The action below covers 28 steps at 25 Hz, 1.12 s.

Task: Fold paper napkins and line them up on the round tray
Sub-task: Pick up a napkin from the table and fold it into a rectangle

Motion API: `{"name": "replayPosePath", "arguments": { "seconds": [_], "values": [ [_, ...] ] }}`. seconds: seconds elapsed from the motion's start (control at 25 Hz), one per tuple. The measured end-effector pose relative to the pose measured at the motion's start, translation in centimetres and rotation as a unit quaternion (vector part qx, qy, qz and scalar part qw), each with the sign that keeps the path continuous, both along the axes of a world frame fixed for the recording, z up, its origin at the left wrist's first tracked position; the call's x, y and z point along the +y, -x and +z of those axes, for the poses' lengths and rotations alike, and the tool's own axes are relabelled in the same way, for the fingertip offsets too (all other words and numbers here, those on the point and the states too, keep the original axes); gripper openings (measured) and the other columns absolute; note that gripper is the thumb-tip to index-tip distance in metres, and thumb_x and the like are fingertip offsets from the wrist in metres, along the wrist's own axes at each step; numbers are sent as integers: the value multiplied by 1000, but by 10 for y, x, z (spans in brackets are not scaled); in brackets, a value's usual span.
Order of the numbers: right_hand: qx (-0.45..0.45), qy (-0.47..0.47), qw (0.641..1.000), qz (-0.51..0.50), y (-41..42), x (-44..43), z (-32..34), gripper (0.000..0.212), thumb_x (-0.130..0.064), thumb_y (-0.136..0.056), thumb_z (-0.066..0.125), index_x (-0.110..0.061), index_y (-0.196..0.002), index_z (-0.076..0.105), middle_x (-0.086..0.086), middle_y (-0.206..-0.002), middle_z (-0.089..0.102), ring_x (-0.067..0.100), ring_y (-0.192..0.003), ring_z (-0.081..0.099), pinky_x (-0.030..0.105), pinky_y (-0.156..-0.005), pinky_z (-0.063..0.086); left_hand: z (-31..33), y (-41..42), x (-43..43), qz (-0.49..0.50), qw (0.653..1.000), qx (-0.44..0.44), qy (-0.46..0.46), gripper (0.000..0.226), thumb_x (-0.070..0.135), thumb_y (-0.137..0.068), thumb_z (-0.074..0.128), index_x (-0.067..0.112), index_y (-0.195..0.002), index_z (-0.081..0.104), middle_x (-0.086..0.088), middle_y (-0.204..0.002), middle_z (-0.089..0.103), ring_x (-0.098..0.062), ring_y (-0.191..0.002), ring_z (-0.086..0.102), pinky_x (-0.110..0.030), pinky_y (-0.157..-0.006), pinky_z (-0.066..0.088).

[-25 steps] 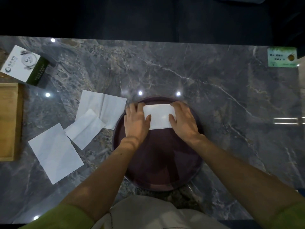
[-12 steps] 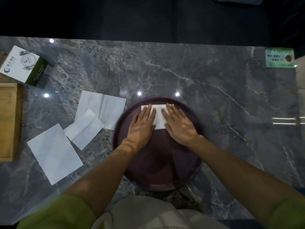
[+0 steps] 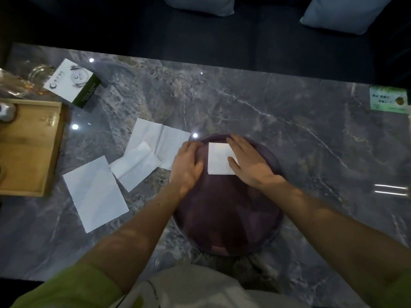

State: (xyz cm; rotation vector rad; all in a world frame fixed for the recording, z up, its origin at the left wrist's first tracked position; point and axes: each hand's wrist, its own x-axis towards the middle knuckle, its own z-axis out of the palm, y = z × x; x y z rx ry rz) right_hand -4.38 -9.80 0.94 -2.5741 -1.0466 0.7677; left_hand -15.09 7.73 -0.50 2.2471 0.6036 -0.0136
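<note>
Napkin point(image 3: 219, 158), folded to a small white rectangle, lies flat on the far part of the tray point(image 3: 273, 230), a dark purple round one set on the grey marble table point(image 3: 289, 107) straight before the person. The right hand point(image 3: 250, 165) lies palm down on the napkin's right edge, fingers straight and pointing away, thumb pressing the paper near its near right corner; it grips nothing. The left hand point(image 3: 186, 164) rests palm down over the tray's left rim, just beside the napkin but apart from it, fingers loosely bent and holding nothing; whether its fingertips touch the paper next to them cannot be told. Three more napkins lie on the table left of the tray: an open sheet point(image 3: 155, 136) with crease lines, its near right corner hidden behind the left hand; a half-folded sheet point(image 3: 135, 168) lying partly over it; and a flat sheet point(image 3: 95, 194) nearest the person, one corner meeting the half-folded one. Farther left sits a wooden board point(image 3: 29, 147), with a white-and-green box point(image 3: 71, 83) and some glassware point(image 3: 37, 73) beyond it. A green card point(image 3: 388, 101) lies at the table's far right edge. Two pale cushions point(image 3: 338, 12) show past the table. Both forearms are bare below green sleeves point(image 3: 66, 290).
</note>
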Motion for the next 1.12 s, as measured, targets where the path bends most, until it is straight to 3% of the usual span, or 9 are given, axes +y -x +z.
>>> {"name": "replayPosePath", "arguments": {
  "seconds": [0.16, 0.28, 0.36, 0.44, 0.56, 0.68, 0.88, 1.0, 1.12],
  "values": [
    [7, -49, 999, -11, 3, 52, 16, 53, -20, -98, 46, -9, -147, 30, 10, -155, 32, 26, -143, 27, 32, -115, 21, 10, 24, 40, 183, 983, 5, 21, 30, 24, -92, 57, 17, -122, 57, -2, -126, 57, -18, -111, 57, -33, -89, 47],
    [-8, -90, 996, -9, 8, 92, 17, 52, -17, -94, 53, -6, -143, 39, 16, -145, 45, 33, -135, 41, 38, -111, 32, 8, 36, 67, 228, 973, 8, 23, 36, 26, -89, 63, 15, -122, 56, -5, -126, 58, -21, -112, 57, -30, -88, 45],
    [3, -76, 997, 5, 9, 121, 14, 54, -20, -95, 53, -7, -145, 36, 15, -147, 43, 31, -137, 37, 39, -112, 30, 3, 43, 83, 241, 970, 25, 21, 40, 27, -87, 66, 16, -123, 55, -5, -127, 58, -22, -113, 56, -34, -92, 46],
    [25, -32, 999, 14, 7, 150, 9, 56, -27, -96, 51, -11, -146, 32, 12, -149, 39, 29, -137, 35, 42, -112, 32, -2, 46, 96, 248, 968, 42, 15, 43, 29, -84, 68, 17, -123, 54, -4, -129, 57, -23, -115, 55, -38, -94, 46],
    [25, -20, 999, 27, 6, 182, 0, 53, -28, -94, 55, -9, -141, 39, 14, -141, 47, 33, -129, 45, 45, -104, 40, -9, 44, 113, 241, 968, 76, -8, 47, 32, -83, 69, 17, -125, 52, -6, -132, 55, -26, -120, 51, -41, -99, 44],
    [40, -9, 999, 15, 9, 202, -9, 50, -27, -94, 57, -7, -137, 43, 14, -139, 48, 31, -129, 45, 42, -104, 38, -18, 40, 126, 208, 970, 118, -38, 53, 37, -83, 69, 18, -128, 49, -9, -133, 50, -30, -122, 48, -45, -103, 41],
    [63, 28, 997, -18, 7, 225, -21, 40, -26, -94, 57, -10, -130, 49, 11, -133, 51, 28, -124, 49, 40, -100, 42, -24, 30, 135, 168, 971, 154, -75, 61, 47, -80, 70, 20, -130, 48, -8, -132, 47, -29, -127, 41, -41, -106, 32],
    [78, 28, 995, -49, 5, 232, -25, 38, -25, -93, 59, -9, -127, 53, 11, -127, 55, 27, -117, 54, 38, -99, 45, -27, 24, 137, 149, 970, 167, -97, 54, 50, -79, 70, 23, -124, 53, -6, -127, 46, -28, -124, 40, -38, -104, 30],
    [90, 18, 993, -72, 3, 238, -28, 29, -22, -91, 61, -6, -115, 60, 11, -112, 62, 25, -105, 59, 31, -87, 46, -28, 23, 140, 142, 972, 163, -89, 37, 44, -82, 68, 25, -114, 60, -5, -126, 46, -27, -123, 40, -37, -104, 30]
  ]
}}
